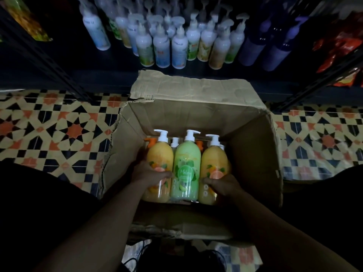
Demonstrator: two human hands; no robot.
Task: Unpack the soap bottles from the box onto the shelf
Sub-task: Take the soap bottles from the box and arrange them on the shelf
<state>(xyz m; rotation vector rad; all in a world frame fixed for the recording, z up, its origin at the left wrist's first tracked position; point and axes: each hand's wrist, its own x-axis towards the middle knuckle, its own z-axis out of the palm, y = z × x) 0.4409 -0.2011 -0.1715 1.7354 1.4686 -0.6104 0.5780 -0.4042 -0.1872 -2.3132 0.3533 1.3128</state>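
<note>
From the head view, my left hand [151, 173] is wrapped round the left orange bottle [159, 154]. Its thumb lies across the front label and the other fingers curl out of sight round the bottle's far side. My right hand [223, 183] grips the right orange bottle [213, 156] the same way, low on the body with the thumb over the label. Neither hand is open.

Between the two stands the green bottle [186, 169], touching both orange ones. All three are upright at the near side of the cardboard box [253, 154], which sits open on the patterned tile floor [59, 130] with its flaps folded outward.

Behind this front row I count four more pump heads poking up, two orange and two white. The bottles under them are hidden.

Beyond the box is the dark shelf [78, 75], carrying a crowd of white pump bottles [163, 48]. There are well over ten, but they are too blurred to count exactly. Two dark purple bottles [253, 48] stand at their right.

Red packets [337, 46] hang at the far right, and one yellow-green packet [25, 20] at the upper left.
</note>
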